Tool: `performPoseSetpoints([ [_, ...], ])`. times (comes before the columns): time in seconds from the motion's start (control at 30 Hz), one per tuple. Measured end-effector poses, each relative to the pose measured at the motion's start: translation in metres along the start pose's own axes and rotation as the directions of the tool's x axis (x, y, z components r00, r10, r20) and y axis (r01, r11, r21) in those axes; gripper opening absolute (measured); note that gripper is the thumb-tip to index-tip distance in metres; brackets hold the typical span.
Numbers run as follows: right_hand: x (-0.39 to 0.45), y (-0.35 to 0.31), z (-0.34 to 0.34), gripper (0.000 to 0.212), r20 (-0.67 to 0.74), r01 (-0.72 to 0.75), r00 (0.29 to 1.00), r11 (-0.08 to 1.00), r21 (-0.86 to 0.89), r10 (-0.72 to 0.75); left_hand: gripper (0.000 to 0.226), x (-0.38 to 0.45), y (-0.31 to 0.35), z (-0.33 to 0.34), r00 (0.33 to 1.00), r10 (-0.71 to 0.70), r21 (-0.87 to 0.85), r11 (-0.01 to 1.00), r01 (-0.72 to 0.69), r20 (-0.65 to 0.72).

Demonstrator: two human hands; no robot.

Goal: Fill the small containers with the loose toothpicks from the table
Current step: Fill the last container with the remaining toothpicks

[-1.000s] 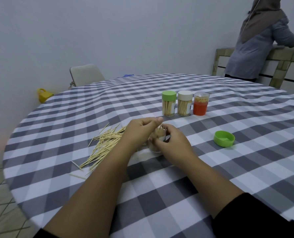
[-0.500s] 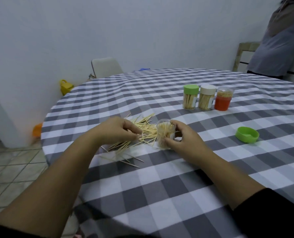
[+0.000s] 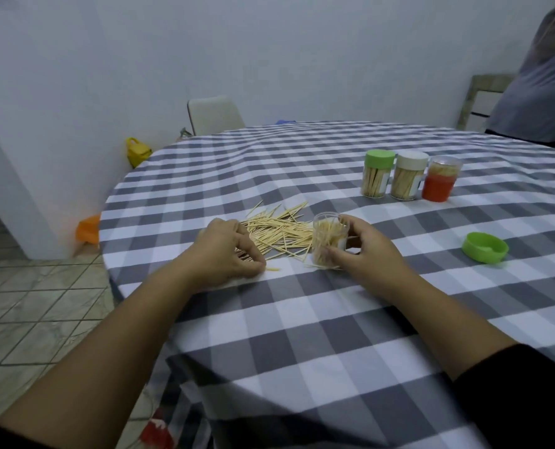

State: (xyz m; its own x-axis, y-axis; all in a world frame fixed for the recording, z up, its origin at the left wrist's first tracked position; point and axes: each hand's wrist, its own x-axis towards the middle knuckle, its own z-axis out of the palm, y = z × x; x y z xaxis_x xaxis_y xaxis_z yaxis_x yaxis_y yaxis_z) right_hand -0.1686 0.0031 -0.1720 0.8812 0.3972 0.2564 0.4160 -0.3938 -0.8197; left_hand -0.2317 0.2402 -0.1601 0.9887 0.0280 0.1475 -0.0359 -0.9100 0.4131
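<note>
Grey-and-white checked cloth covers a round table [image 3: 334,335] set against a pale bluish wall. At far left, beige floor tiles [image 3: 26,319] run beside the table, with an orange object [image 3: 88,230] and a yellow object [image 3: 136,152] on the floor near the wall. A white chair [image 3: 214,115] stands behind the table's far edge.

On the cloth, the left hand [image 3: 227,254] rests palm down at the near left edge of a loose pile of toothpicks [image 3: 279,230]; its fingers are curled down onto the pile, pinching at a few sticks, though the grasp itself is hidden beneath the hand. Just right of the pile stands an open clear container [image 3: 329,241], upright and nearly full of toothpicks. The right hand [image 3: 366,251] grips it, thumb on the near side and fingers wrapped round the far side.

Further back and to the right, three containers stand in a touching row: one with a green lid [image 3: 377,173], one with a white lid [image 3: 409,175], and one with an orange base [image 3: 440,178]. A loose green lid [image 3: 485,247] lies open side up, well apart from the right hand. At far right, a person in grey [image 3: 538,76] stands beside a wooden frame [image 3: 483,95].
</note>
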Motion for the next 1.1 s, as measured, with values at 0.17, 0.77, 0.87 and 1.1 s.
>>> performPoseSetpoints([
  [0.17, 0.001, 0.003, 0.004, 0.045, -0.023, 0.008, 1.0, 1.0, -0.002, -0.008, 0.024, 0.005, -0.003, 0.015, 0.98, -0.048, 0.079, 0.995, 0.065, -0.194],
  [0.77, 0.003, 0.006, 0.005, 0.048, -0.022, 0.022, 1.0, 1.0, 0.0, -0.022, 0.032, -0.017, -0.027, -0.037, 0.934, -0.271, -0.123, 0.944, 0.305, 0.233],
  [0.87, 0.004, 0.007, 0.005, 0.048, -0.026, 0.021, 0.999, 1.0, 0.0, -0.021, 0.038, -0.02, -0.027, -0.042, 0.889, -0.27, -0.083, 0.943, 0.321, 0.369],
  [1.1, 0.003, 0.005, 0.005, 0.047, -0.023, 0.012, 1.0, 1.0, 0.009, -0.012, 0.016, -0.013, -0.02, -0.037, 0.956, -0.234, -0.053, 0.968, 0.246, 0.175],
])
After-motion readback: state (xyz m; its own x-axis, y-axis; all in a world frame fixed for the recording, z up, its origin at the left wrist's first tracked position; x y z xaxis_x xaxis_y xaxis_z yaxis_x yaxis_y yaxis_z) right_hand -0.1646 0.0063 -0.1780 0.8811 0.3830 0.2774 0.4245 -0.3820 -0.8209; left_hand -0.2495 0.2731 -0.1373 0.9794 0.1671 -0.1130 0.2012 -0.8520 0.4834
